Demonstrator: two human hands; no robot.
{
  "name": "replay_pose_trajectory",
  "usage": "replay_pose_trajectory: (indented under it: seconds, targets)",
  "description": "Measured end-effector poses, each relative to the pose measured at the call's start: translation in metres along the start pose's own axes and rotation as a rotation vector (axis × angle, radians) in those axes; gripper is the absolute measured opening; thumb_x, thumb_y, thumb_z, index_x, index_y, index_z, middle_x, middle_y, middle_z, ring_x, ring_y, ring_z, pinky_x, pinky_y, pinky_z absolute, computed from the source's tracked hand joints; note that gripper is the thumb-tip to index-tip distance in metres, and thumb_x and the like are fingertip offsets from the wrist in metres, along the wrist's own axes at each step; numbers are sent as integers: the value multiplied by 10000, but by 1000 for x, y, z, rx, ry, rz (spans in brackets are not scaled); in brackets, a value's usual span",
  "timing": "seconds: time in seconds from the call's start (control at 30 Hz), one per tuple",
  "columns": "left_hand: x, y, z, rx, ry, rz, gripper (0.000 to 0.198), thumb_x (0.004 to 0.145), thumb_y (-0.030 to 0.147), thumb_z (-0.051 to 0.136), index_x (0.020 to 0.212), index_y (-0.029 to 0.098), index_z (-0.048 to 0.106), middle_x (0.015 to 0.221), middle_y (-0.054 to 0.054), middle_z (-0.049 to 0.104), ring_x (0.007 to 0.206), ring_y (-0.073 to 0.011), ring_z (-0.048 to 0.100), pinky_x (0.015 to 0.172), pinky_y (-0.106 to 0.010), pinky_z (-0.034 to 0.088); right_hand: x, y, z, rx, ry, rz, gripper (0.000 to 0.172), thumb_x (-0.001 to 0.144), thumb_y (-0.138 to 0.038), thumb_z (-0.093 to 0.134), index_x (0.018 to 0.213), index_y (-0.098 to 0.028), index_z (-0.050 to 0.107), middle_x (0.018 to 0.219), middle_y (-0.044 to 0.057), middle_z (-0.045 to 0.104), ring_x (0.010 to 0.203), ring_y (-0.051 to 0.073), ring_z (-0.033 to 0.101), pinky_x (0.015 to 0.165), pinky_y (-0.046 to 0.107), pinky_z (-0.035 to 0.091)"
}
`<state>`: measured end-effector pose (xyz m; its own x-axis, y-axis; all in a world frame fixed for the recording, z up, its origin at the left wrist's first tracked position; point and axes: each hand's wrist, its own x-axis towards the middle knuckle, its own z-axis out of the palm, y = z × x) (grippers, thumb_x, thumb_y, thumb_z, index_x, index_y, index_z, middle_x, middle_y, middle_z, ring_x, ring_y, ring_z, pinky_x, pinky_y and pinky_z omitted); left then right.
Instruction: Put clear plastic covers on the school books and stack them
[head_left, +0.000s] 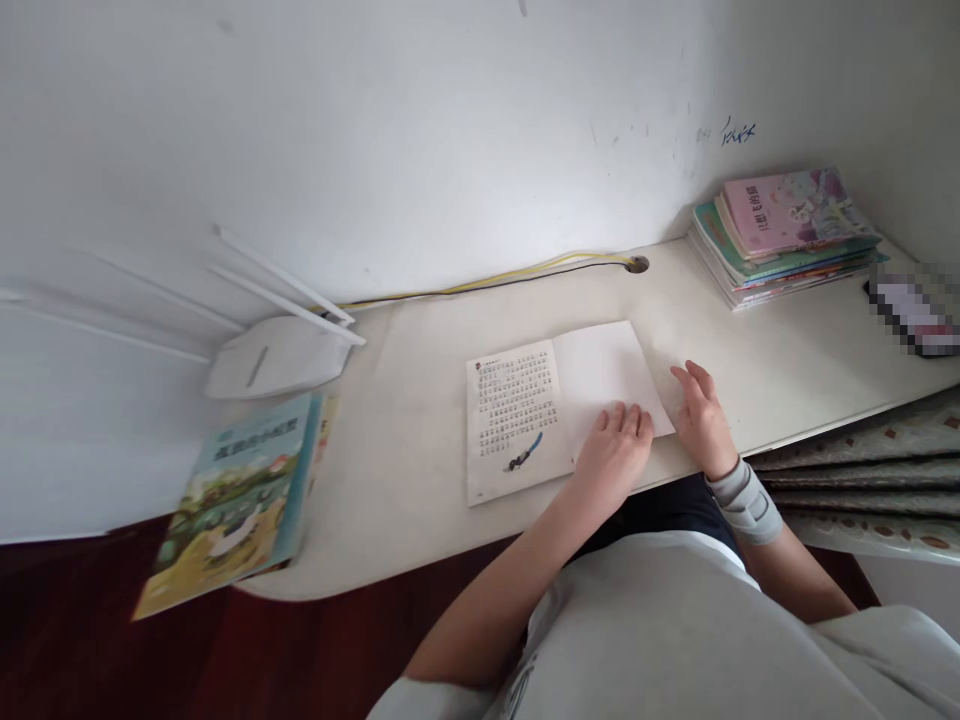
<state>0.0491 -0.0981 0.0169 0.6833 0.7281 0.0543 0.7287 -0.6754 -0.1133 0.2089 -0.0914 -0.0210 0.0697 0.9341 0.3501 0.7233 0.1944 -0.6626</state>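
Observation:
An open book (517,425) lies on the white desk in front of me. Its left page carries printed text and a small picture of a bird-like figure; the right page looks blank. My left hand (616,440) rests flat on the lower part of the right page, fingers stretched out. Just beyond the book's right edge is my right hand (703,415), its fingers apart and partly curled, with nothing visible in it. A grey band (748,503) wraps the right wrist.
At the left stands a white router (281,355) with several antennas, and picture books (232,500) overhang the desk edge below it. Cables (495,278) run along the wall to a round hole (637,265). A book stack (787,240) and a phone (915,318) are at right.

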Motion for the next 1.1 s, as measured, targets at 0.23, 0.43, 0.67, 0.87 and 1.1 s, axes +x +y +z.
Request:
replay_pose_trajectory:
  seconds: [0.23, 0.43, 0.67, 0.87, 1.1]
  targets:
    - [10, 11, 1, 41, -37, -80, 419, 905, 80, 311, 1279, 52, 499, 1322, -199, 517, 1211, -316, 496, 939, -469, 437, 1, 2, -2, 34, 41, -8, 568, 733, 4, 319, 1249, -162, 486, 1294, 152, 441, 1243, 234, 436, 1039, 463, 398]
    - [21, 9, -4, 51, -91, -182, 480, 887, 45, 276, 1331, 59, 457, 1373, -199, 459, 1247, -361, 447, 950, -533, 420, 2, 3, -4, 49, 65, -28, 564, 732, 9, 314, 1236, -173, 489, 1271, 139, 459, 1237, 211, 442, 1038, 442, 406]
    - [26, 21, 1, 70, -90, -183, 476, 886, 34, 288, 1338, 30, 438, 1364, -225, 456, 1235, -357, 463, 934, -510, 445, 1, 5, -4, 63, 63, -30, 549, 753, -13, 327, 1255, -184, 469, 1284, 136, 451, 1242, 217, 437, 1033, 445, 405]
    - [28, 33, 7, 39, -28, -178, 463, 885, 44, 305, 1321, 26, 459, 1350, -226, 470, 1210, -376, 484, 896, -532, 465, 2, 5, -6, 41, 52, -11, 550, 750, -14, 328, 1259, -173, 458, 1297, 143, 443, 1246, 214, 430, 1024, 416, 418]
    - [20, 35, 4, -5, -2, -124, 428, 889, 59, 357, 1296, 35, 488, 1312, -237, 507, 1180, -346, 522, 880, -476, 481, 2, 5, -8, 45, 53, -28, 490, 811, -90, 353, 1286, -181, 431, 1294, 143, 441, 1258, 227, 415, 1048, 456, 383]
